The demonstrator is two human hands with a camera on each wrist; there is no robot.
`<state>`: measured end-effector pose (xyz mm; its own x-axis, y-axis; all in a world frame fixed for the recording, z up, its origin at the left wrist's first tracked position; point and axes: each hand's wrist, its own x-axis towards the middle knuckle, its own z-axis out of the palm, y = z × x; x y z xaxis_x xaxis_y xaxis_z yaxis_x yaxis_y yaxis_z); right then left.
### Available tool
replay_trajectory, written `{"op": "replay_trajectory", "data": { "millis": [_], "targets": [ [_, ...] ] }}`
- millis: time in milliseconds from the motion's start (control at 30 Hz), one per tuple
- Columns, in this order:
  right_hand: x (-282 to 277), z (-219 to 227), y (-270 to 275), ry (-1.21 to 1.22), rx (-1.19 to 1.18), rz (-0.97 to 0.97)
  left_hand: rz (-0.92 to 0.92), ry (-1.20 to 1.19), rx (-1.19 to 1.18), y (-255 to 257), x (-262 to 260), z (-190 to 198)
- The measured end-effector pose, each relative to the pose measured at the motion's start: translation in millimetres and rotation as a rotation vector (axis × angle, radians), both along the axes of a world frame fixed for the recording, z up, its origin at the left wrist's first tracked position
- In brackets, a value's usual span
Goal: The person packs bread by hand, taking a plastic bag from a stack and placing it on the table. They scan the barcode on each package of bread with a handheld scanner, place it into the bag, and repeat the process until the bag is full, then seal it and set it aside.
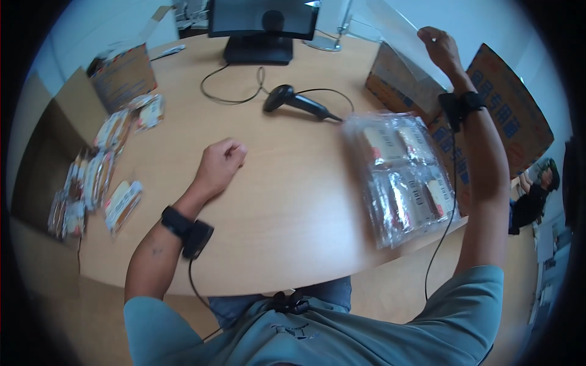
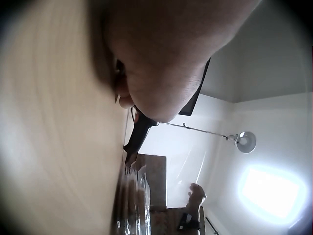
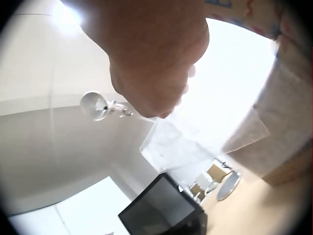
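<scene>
My left hand [image 1: 221,168] rests on the table with its fingers curled in and nothing in it. Raised at the back right, my right hand [image 1: 441,50] grips a sheet of clear plastic [image 1: 421,68] over an open cardboard box [image 1: 400,76]. In the right wrist view the plastic [image 3: 173,142] hangs below the curled fingers. Between the hands and toward the right lies a clear pack [image 1: 406,177] of several wrapped, labelled items. Ahead of my left hand is a black barcode scanner [image 1: 297,102] with its cable.
Several wrapped snack packs [image 1: 97,168] lie along the left, beside an open carton [image 1: 52,137]. Another box [image 1: 125,73] stands at the back left. A monitor [image 1: 262,21] is at the back. A large printed carton [image 1: 510,104] stands beyond my right forearm.
</scene>
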<state>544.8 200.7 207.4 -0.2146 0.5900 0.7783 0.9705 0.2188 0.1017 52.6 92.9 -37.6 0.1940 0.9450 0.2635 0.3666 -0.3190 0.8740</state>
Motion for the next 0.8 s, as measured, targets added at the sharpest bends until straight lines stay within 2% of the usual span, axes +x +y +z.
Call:
{"op": "replay_trajectory", "data": {
  "millis": [67, 100, 167, 233, 267, 333, 400, 433, 533, 600, 667, 733, 800],
  "targets": [
    [-29.1, 10.2, -4.3, 0.016, 0.001, 0.167, 0.021, -0.098, 0.025, 7.0, -8.6, -1.5],
    [-48.7, 19.4, -12.9, -0.004, -0.086, 0.182, 0.046, -0.132, 0.069, 14.8, -16.9, 0.0],
    [-90.2, 31.4, -36.4, -0.011, -0.158, 0.220, 0.186, -0.186, 0.262, 26.3, -35.3, 28.6],
    [-136.3, 30.9, -61.7, -0.141, -0.162, 0.411, 0.307, -0.287, 0.441, 7.4, -47.9, 84.1],
    [-154.8, 27.3, -66.4, -0.132, -0.159, 0.417, 0.317, -0.360, 0.518, 3.9, -57.3, 104.4],
    [-186.1, 16.1, -71.1, -0.196, -0.279, 0.724, 0.324, -0.427, 0.596, -4.6, -72.3, 133.5],
    [-208.0, 2.2, -74.3, -0.051, -0.456, 0.761, 0.343, -0.538, 0.825, -17.7, -82.3, 155.0],
    [-229.6, -13.7, -82.1, -0.052, -0.499, 0.809, 0.339, -0.528, 0.829, -28.0, -88.5, 165.0],
    [-275.7, -66.4, -108.6, 0.047, -0.654, 0.844, 0.339, -0.402, 0.890, -50.5, -99.9, 177.5],
    [-291.8, -98.1, -125.3, 0.118, -0.774, 0.763, 0.244, 0.157, 0.573, -57.7, -102.4, 158.3],
    [-302.5, -125.6, -139.9, 0.115, -0.883, 0.729, 0.017, 0.345, 0.695, -54.2, -97.9, 116.6],
    [-307.2, -143.9, -156.7, 0.031, -0.913, 0.759, -0.103, 0.603, 0.600, -35.4, -101.0, 61.4],
    [-305.2, -167.0, -160.9, 0.052, -1.016, 0.804, -0.105, 0.806, 0.379, -57.3, -88.9, 41.0]
  ]
}}
